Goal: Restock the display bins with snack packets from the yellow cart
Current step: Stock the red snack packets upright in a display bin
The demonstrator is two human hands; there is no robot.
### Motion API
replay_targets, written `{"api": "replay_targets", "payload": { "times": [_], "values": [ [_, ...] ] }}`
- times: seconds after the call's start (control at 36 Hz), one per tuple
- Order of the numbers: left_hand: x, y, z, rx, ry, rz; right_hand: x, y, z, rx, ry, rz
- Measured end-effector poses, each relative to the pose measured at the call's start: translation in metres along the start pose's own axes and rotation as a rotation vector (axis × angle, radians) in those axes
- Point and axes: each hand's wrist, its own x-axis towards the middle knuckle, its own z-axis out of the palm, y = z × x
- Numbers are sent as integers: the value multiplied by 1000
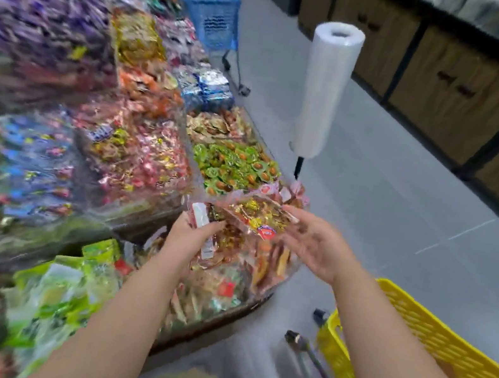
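A clear bag of gold-wrapped snack packets (253, 217) hangs over the corner display bin (224, 287). My left hand (192, 233) grips the bag's near left end, thumb curled over a white label. My right hand (312, 241) is at the bag's right edge with fingers spread and straight, touching it. The yellow cart (433, 348) stands at the lower right beside my right forearm; its contents are hidden.
Tiered clear bins of wrapped sweets run along the left, with green packets (64, 286) low at the front. A roll of plastic bags (325, 89) stands on a pole at the display's corner. A blue basket trolley (214, 21) waits farther down the grey aisle. Wooden cabinets line the right.
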Motion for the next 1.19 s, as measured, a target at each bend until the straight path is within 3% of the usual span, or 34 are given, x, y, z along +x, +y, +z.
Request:
{"api": "replay_targets", "payload": {
  "times": [0.11,0.22,0.33,0.58,0.72,0.86,1.19],
  "values": [
    [9,20,-60,-93,5,70,26,20,61,-245,-129,-12],
    [14,39,-111,-133,89,109,54,36,117,-351,-14,-86],
    [20,55,-146,-163,132,98,76,47,156,-659,56,-191],
    [46,77,-199,-268,297,164,138,33,196,-779,79,-220],
    [60,88,-231,-345,418,191,173,23,205,-605,-58,-137],
    [74,97,-261,-448,540,225,216,27,212,-767,-63,-104],
    [100,100,-296,-509,540,176,298,78,255,-1091,-34,-73]
  ]
}}
